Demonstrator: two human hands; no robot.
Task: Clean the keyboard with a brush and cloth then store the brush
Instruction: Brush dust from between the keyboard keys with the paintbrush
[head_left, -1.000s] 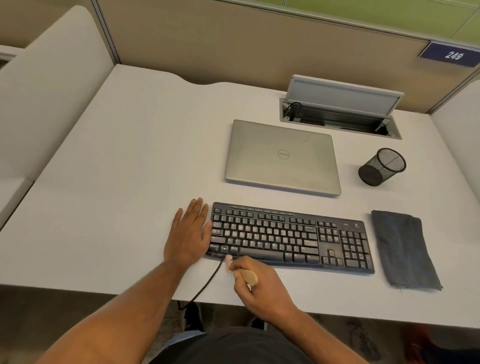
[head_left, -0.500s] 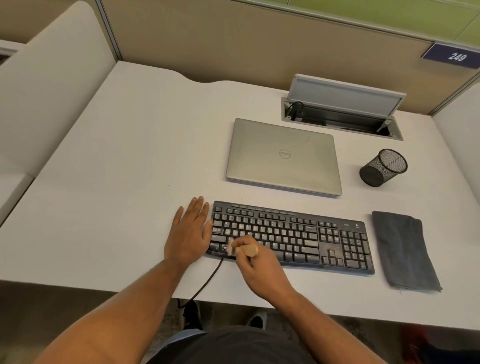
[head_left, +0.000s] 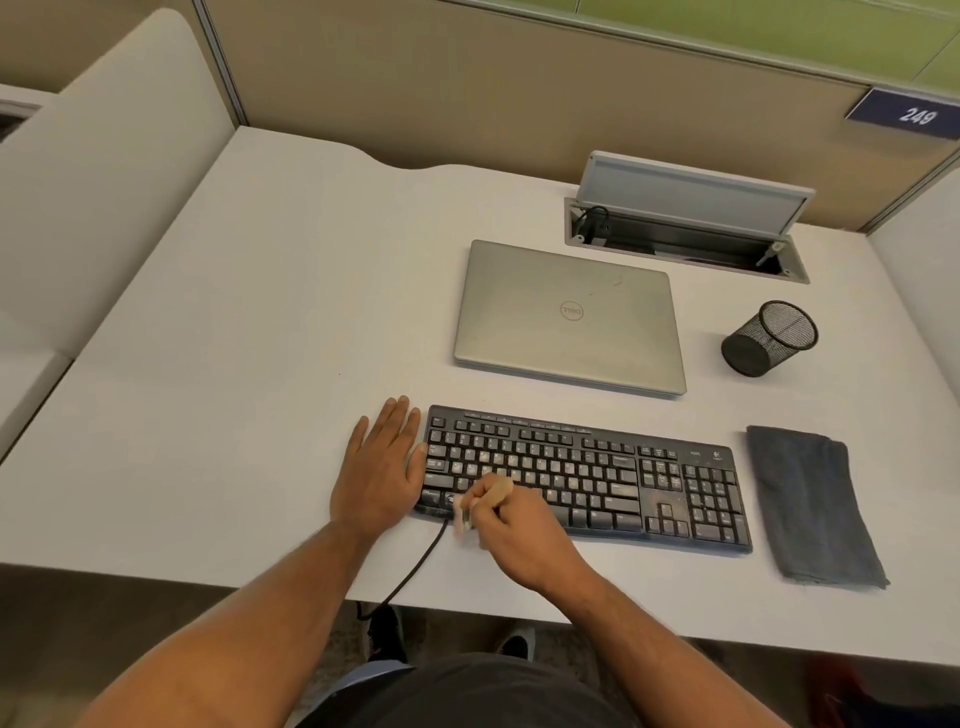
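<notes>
Brushing step in hand, going near to far. We grip the wooden brush (head_left: 485, 499) in our right hand (head_left: 519, 540), fingers curled round the handle, pale bristles at the near-left corner of the black keyboard (head_left: 587, 478), right where its cable (head_left: 415, 566) drops off the near edge of the desk (head_left: 260, 364). Bristle end is blurred, so exact contact with the keys we can't tell. Our left hand (head_left: 382, 467) lies flat on the desk, fingers straight, thumb side touching the keyboard's left end; looks like it's bracing it.

Visible dust on the keys, thickest around the arrow cluster and numpad to the right. Our read: sweep has covered little so far, most rows still to do.

Right of the keyboard, just beside it: folded grey cloth (head_left: 810, 504), untouched. Farther back: closed Dell laptop (head_left: 569, 317), and to its right a black mesh pen cup (head_left: 769, 338), standing open, likely the brush's home. Far edge: open cable tray (head_left: 685, 228).

Next move calls for short strokes rightward along the rows, left hand keeping the board from sliding. Cloth after that.
</notes>
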